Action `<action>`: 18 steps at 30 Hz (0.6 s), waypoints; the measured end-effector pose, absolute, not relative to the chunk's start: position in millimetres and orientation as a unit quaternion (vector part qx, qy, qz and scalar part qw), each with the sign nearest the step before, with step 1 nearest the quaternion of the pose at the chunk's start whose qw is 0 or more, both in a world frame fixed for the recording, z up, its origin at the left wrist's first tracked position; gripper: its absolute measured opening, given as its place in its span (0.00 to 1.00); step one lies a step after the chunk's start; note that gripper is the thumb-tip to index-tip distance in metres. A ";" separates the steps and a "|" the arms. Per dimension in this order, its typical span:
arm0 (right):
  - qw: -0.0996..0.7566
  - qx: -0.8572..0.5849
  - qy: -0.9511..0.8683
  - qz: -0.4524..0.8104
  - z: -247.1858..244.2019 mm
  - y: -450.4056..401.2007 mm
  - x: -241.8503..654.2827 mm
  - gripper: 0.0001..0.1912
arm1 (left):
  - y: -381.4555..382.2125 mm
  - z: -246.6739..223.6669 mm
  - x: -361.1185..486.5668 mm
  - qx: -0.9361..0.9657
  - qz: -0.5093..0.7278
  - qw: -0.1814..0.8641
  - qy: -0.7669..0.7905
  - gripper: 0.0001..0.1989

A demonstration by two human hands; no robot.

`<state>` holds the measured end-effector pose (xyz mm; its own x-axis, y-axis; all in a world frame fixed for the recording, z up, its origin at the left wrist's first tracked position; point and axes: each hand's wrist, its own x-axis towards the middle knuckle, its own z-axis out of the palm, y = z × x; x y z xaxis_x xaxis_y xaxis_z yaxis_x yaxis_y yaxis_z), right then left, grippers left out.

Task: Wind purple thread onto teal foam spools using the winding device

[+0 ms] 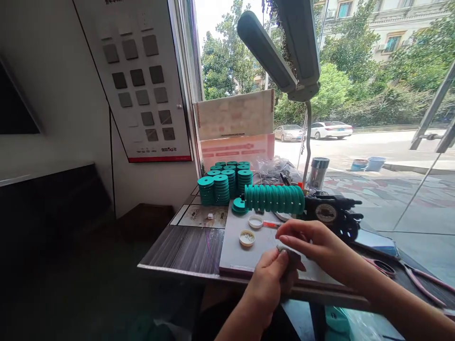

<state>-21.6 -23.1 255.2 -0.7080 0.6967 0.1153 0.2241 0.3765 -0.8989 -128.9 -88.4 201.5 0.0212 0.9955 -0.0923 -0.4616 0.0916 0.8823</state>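
Note:
My left hand (pixel 268 279) is closed, thumb and forefinger pinching something small and greyish that I cannot make out, above the front edge of the white board (pixel 232 258). Close by, my right hand (pixel 313 239) has its thumb and fingertips drawn together; whatever they hold, if anything, is too fine to see. Left of the hands, a small round tub (pixel 247 238) contains tiny pale pieces. Behind it lies a white round lid (pixel 255 221) beside an orange stick-like tool (pixel 272 225). A row of green discs (pixel 275 199) studded with small white dots sits beyond the hands.
Stacks of green spools (pixel 220 189) stand at the back left. A black device (pixel 327 213) adjoins the disc row, with a clear jar (pixel 318 173) behind. Pink-handled pliers (pixel 423 284) and scissors (pixel 382 267) lie right. A lamp (pixel 280 57) overhangs the table.

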 end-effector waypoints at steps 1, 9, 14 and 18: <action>0.250 -0.297 -0.785 0.482 253.1 -23.8 -23.9 0.23 | -88.8 199.8 -128.8 0.349 0.579 0.625 0.392 0.19; 0.285 -0.308 -0.817 0.395 257.2 -20.6 -25.9 0.21 | -93.9 205.9 -136.8 0.354 0.585 0.610 0.401 0.18; 0.209 -0.286 -0.883 0.308 264.1 -16.3 -9.9 0.17 | -90.7 214.6 -150.3 0.376 0.624 0.562 0.392 0.15; 0.134 -0.234 -0.941 0.207 268.8 -13.9 -3.2 0.15 | -89.2 219.1 -156.4 0.440 0.578 0.568 0.387 0.14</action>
